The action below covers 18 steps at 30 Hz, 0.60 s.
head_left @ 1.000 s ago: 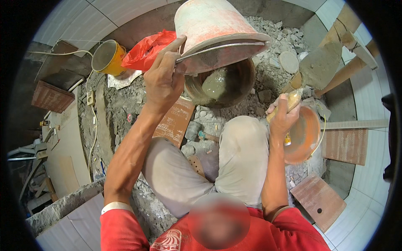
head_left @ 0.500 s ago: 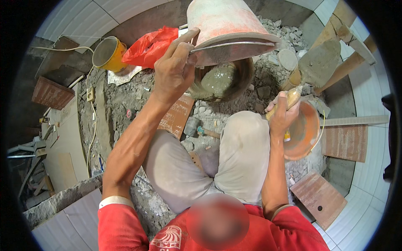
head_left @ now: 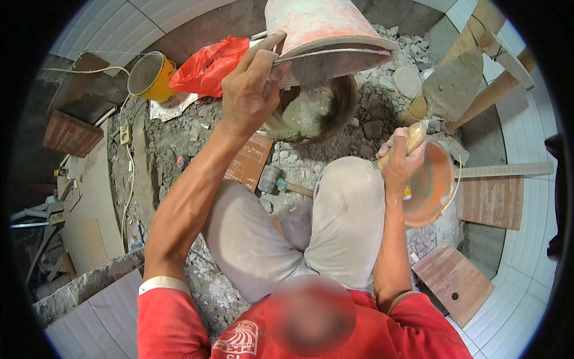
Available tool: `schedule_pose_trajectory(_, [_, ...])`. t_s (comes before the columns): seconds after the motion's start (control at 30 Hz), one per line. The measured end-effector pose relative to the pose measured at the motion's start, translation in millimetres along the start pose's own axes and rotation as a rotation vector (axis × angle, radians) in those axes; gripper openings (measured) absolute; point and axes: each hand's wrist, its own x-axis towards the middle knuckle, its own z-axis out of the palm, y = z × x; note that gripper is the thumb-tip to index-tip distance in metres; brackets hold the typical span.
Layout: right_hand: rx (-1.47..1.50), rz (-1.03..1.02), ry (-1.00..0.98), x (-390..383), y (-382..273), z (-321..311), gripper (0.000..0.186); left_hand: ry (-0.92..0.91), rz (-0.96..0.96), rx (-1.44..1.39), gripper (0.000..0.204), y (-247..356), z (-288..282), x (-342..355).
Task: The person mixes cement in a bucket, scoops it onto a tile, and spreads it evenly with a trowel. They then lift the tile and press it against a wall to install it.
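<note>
My left hand is closed on the rim and wire handle of a pale, reddish-stained bucket, held tipped on its side. Grey powder falls from its mouth into a round brown tub on the rubble below. Wet grey mortar lies in that tub. In my right hand, the wooden handle of a trowel is gripped above my right knee. The mortar-coated blade of the trowel points up and away to the right. Just under this hand stands an orange bucket with a yellowish handle.
A mallet and a brown tile lie before my knees. Far left are a yellow bucket, a red plastic bag and a cable with a socket. Wooden posts lean at right, above loose tiles.
Powder now streams out of the tipped bucket into the tub; none was falling before. Both hands keep nearly the same places and grips.
</note>
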Motion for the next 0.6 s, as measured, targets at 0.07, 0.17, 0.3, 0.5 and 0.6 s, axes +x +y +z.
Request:
schedule_pose_trajectory(0.07, [-0.01,0.016,0.008,0.5,-0.3,-0.7,0.023,0.019,0.044,0.021,0.015,-3.2,-2.0,0.2])
schedule_pose_trajectory(0.17, [0.0,0.027,0.001,-0.3,-0.7,-2.1,0.022,0.067,0.019,0.057,0.02,-9.9,-8.4,0.1])
schedule_pose_trajectory(0.3, [-0.002,0.035,-0.004,0.0,0.5,-1.6,0.022,0.094,0.023,0.106,0.02,-17.9,-18.5,-2.1])
schedule_pose_trajectory(0.5, [0.017,0.043,-0.026,0.2,3.0,2.3,0.023,0.065,0.026,0.12,0.013,-13.2,-26.0,-11.0])
schedule_pose_trajectory(0.6, [0.01,0.059,-0.018,-0.6,2.2,2.0,0.023,0.046,0.031,0.135,0.013,-11.9,-25.0,-8.2])
